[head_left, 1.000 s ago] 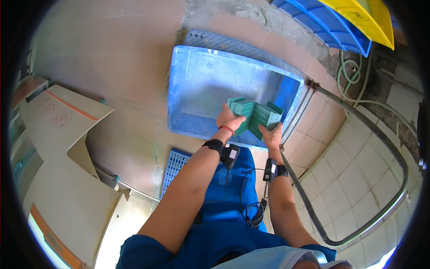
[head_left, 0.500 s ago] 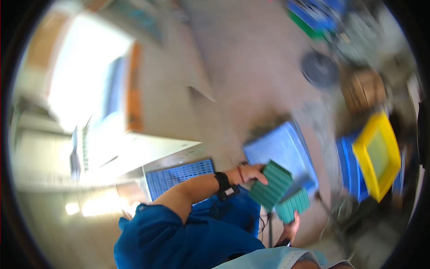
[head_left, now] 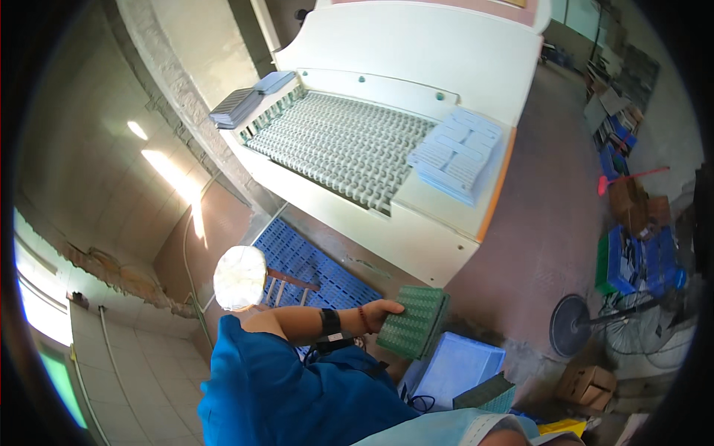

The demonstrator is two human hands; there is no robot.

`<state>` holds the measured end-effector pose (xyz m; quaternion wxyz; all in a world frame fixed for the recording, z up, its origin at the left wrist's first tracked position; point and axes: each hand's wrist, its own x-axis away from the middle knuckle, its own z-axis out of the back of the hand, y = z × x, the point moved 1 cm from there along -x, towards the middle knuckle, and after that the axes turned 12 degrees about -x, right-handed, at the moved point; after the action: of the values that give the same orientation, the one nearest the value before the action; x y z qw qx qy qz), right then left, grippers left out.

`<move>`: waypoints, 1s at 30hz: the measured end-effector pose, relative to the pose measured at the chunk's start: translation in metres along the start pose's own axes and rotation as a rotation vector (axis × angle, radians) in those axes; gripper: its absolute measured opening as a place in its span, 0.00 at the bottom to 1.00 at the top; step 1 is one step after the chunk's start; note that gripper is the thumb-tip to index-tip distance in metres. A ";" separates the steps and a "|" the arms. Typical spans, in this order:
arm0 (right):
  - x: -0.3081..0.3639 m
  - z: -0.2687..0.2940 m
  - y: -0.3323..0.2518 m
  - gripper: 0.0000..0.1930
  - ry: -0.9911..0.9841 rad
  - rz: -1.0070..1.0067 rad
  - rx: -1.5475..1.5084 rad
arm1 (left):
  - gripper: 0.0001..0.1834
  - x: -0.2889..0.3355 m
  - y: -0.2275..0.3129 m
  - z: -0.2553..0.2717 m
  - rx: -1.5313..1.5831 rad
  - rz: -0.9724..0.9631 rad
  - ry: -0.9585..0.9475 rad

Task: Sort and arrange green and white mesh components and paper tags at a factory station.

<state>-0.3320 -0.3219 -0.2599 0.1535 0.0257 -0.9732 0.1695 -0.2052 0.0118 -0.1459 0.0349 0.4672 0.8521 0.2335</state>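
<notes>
My left hand reaches out from a blue sleeve and is closed round the edge of a stack of thin green panels that look like circuit boards. The stack is held tilted in the air, in front of a white machine. A second green stack shows lower right, partly covered by a pale blue cloth edge at the bottom. My right hand does not show; whatever supports this second stack is hidden.
Rows of rollers fill the machine's bed. Pale panels lie stacked on its right end, darker ones on its left. Nearby are a blue pallet, a round white-topped stool, a blue bin and a black fan.
My view has swung left, bringing the roller machine in front of me. The left hand still grips its green stack, now apart from the other one. The right hand has gone out of sight.
</notes>
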 end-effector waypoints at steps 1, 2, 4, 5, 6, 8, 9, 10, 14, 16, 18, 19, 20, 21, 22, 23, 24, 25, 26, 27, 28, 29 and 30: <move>-0.010 -0.013 0.009 0.40 -0.013 -0.023 0.012 | 0.32 0.021 0.012 0.006 0.069 -0.020 0.031; -0.017 -0.024 0.020 0.40 -0.016 -0.033 0.019 | 0.32 0.040 0.022 0.013 0.076 -0.019 0.024; -0.022 -0.044 0.046 0.39 -0.003 -0.028 0.021 | 0.32 0.080 0.045 0.030 0.046 -0.219 0.241; -0.009 -0.047 0.052 0.39 0.027 -0.007 0.023 | 0.31 0.099 0.057 0.032 0.039 -0.244 0.273; 0.004 -0.051 0.057 0.39 0.059 0.017 0.025 | 0.31 0.119 0.071 0.033 0.032 -0.265 0.302; 0.027 -0.079 0.064 0.39 0.089 0.066 0.033 | 0.31 0.157 0.094 0.030 -0.008 -0.370 0.434; 0.021 -0.098 0.070 0.40 0.060 0.071 0.099 | 0.31 0.175 0.104 0.039 -0.037 -0.441 0.480; 0.007 -0.122 0.074 0.41 0.028 0.070 0.166 | 0.31 0.190 0.110 0.047 -0.066 -0.519 0.528; -0.027 -0.188 0.052 0.40 -0.077 0.117 0.239 | 0.31 0.224 0.136 0.065 -0.122 -0.681 0.587; -0.040 -0.227 0.026 0.38 -0.076 0.150 0.262 | 0.31 0.240 0.145 0.068 -0.168 -0.822 0.681; -0.055 -0.258 -0.004 0.36 -0.057 0.176 0.239 | 0.31 0.248 0.153 0.060 -0.190 -0.886 0.729; -0.064 -0.270 -0.021 0.35 -0.046 0.185 0.201 | 0.31 0.250 0.155 0.055 -0.214 -0.946 0.785; -0.074 -0.289 -0.036 0.34 -0.051 0.180 0.219 | 0.31 0.252 0.156 0.051 -0.202 -0.952 0.788; -0.087 -0.305 -0.051 0.33 -0.058 0.167 0.231 | 0.30 0.253 0.158 0.044 -0.230 -0.999 0.825; -0.102 -0.312 -0.068 0.33 -0.086 0.215 0.275 | 0.29 0.250 0.159 0.038 -0.261 -1.047 0.859; -0.122 -0.322 -0.083 0.33 -0.119 0.259 0.322 | 0.29 0.248 0.160 0.035 -0.252 -1.069 0.895; -0.140 -0.333 -0.100 0.33 -0.131 0.246 0.330 | 0.29 0.243 0.158 0.031 -0.243 -1.085 0.904; -0.158 -0.342 -0.117 0.32 -0.192 0.259 0.441 | 0.28 0.238 0.158 0.026 -0.250 -1.102 0.957; -0.177 -0.359 -0.130 0.32 -0.260 0.276 0.550 | 0.28 0.231 0.160 0.021 -0.257 -1.125 1.007; -0.192 -0.381 -0.139 0.33 -0.303 0.325 0.653 | 0.28 0.221 0.159 0.015 -0.256 -1.150 1.026; -0.205 -0.401 -0.144 0.33 -0.341 0.369 0.751 | 0.28 0.214 0.159 0.006 -0.262 -1.165 1.043; -0.218 -0.419 -0.153 0.33 -0.386 0.402 0.839 | 0.28 0.205 0.156 -0.003 -0.245 -1.174 1.077; -0.225 -0.446 -0.153 0.33 -0.468 0.454 0.923 | 0.29 0.196 0.154 -0.011 -0.229 -1.180 1.108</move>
<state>0.0267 -0.3159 0.1193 -0.1337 -0.0830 -0.7872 0.5962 -0.1980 0.2367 -0.0389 -0.2267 -0.2481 0.8222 0.4594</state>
